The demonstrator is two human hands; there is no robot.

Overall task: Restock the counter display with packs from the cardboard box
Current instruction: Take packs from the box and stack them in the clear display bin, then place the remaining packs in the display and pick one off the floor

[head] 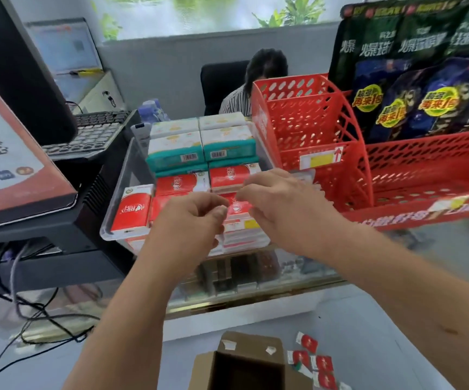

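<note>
Over the near rows of the clear display tray [108, 230], which stands on the glass-topped bench [298, 274], both hands meet above one red pack [238, 211]. The left hand [191, 220] has its fingers curled in, with thumb and forefinger tips together at the pack's left edge. The right hand [281, 205] arches over its right side with the fingers bent down. Blur hides the contact, so I cannot tell whether either hand is pinching the pack or only nudging it.

The tray's near half is filled with more red packs [132, 209], and teal packs [177, 160] are stacked at the far end. A red basket [312, 128] sits just to the right.

This looks like the seating step, with a pack being squared into its row. The cardboard box [251, 344] lies open on the pale surface nearest the camera, and the part of its inside that shows looks dark, with no packs in view. Several loose packs [307, 343] lie just right of it.

The next move probably calls for letting go, reaching back and down to those loose packs, then finding a remaining gap in the tray.
</note>
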